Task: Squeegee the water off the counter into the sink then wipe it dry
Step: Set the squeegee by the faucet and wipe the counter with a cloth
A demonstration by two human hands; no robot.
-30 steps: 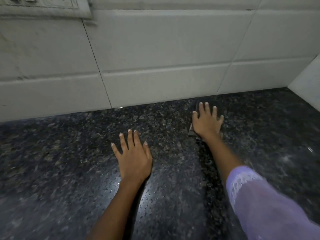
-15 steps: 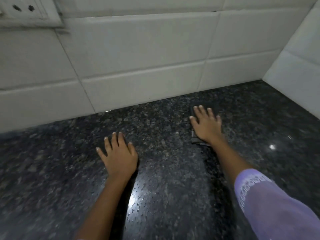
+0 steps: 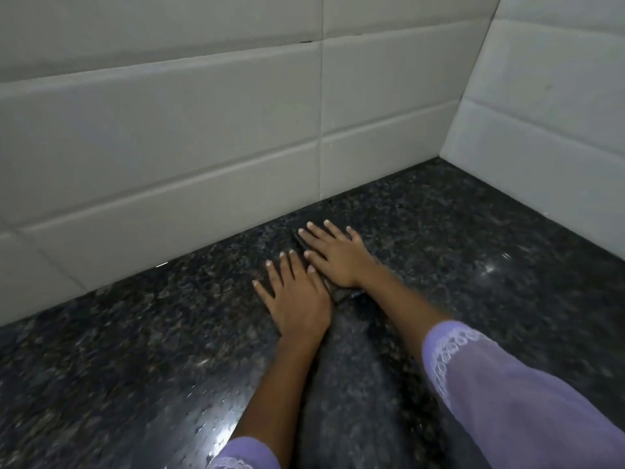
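**Both hands flat near the far corner, cloth under the right**

Where the white tiled wall [image 3: 203, 137] meets the dark speckled granite worktop [image 3: 473, 252], the view takes in the far right corner, with a second tiled wall [image 3: 548, 130] closing the right side. No sink shows, so which way it lies cannot be told. Wet sheen and beads glint on the near part of the worktop, between the forearms and to the left of them, so the drying looks unfinished there.

Two forearms reach from the near edge toward the far wall, each in a lilac sleeve [image 3: 507, 394] with white lace trim. They converge, so the hands lie just beside each other, the thumb sides about touching.

A dark cloth [image 3: 341, 292], hard to tell from the granite, lies flat under the right hand, its edges peeking out at the fingertips and by the wrist. Its outline is too blurred to give a long axis.

The right hand [image 3: 334, 258] is the farther one and sits on the cloth, palm down, fingers [image 3: 316, 233] straight and spread, pressing rather than gripping. The left hand [image 3: 297, 299] lies nearer and to the left, also palm down with straight splayed fingers, holding nothing; whether it touches the cloth's edge I cannot tell. Judging by this, the wiping stroke belongs to the right hand, and the wet patch lies nearward of it.
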